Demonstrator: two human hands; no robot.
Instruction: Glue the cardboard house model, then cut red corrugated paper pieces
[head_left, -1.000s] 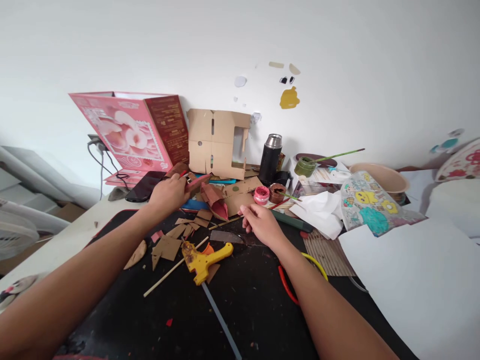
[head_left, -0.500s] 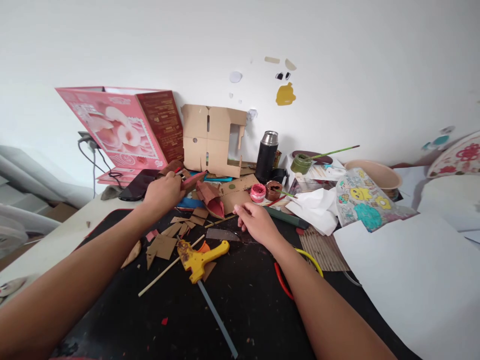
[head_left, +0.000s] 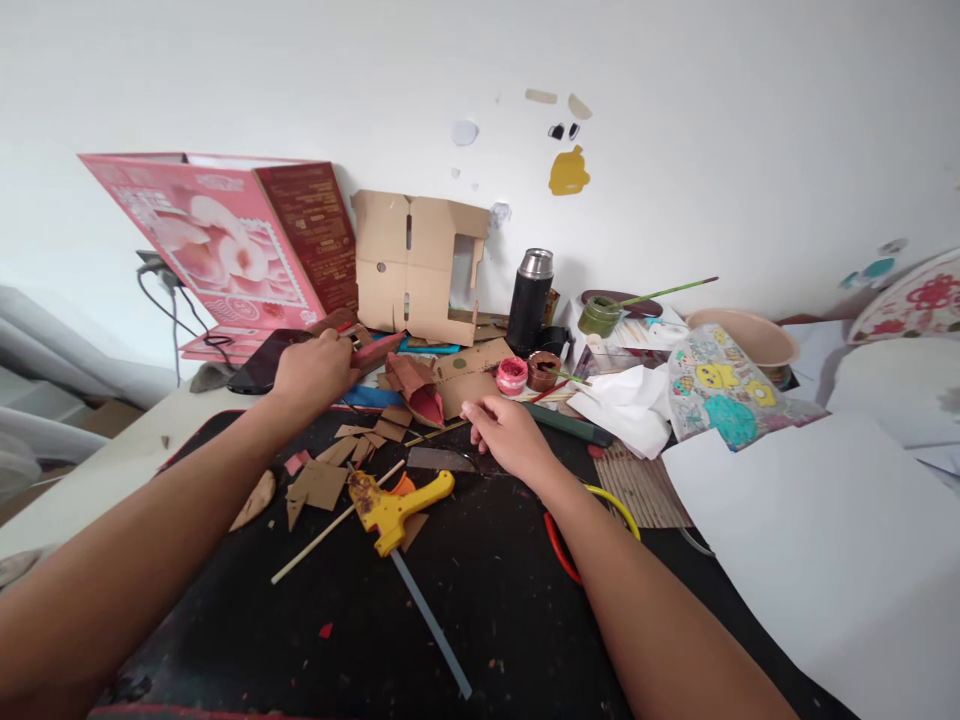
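My left hand (head_left: 315,372) reaches to the back left of the black mat, fingers curled down among reddish-brown painted cardboard pieces. One red-painted strip (head_left: 379,350) comes out beside its fingertips; whatever lies under the fingers is hidden. My right hand (head_left: 511,440) rests near the middle with loosely curled fingers and the thumb against the index finger; nothing shows in it. A thin stick (head_left: 435,433) lies just left of its fingertips. Between the hands stands a folded red-brown cardboard shape (head_left: 415,388). In front lies a yellow glue gun (head_left: 397,508) with a long glue stick (head_left: 431,625) protruding.
Cardboard scraps (head_left: 319,485) and a wooden stick (head_left: 322,545) lie at left. Behind are a cut cardboard panel (head_left: 427,270), a black thermos (head_left: 529,305), pink paint (head_left: 512,374) and brown paint (head_left: 541,370). White paper (head_left: 810,540) covers the right; a pink box (head_left: 217,250) leans left.
The whole view has shifted slightly, with things sitting a little higher and further left. My left hand has moved slightly left over the painted pieces; my right hand stays in place.
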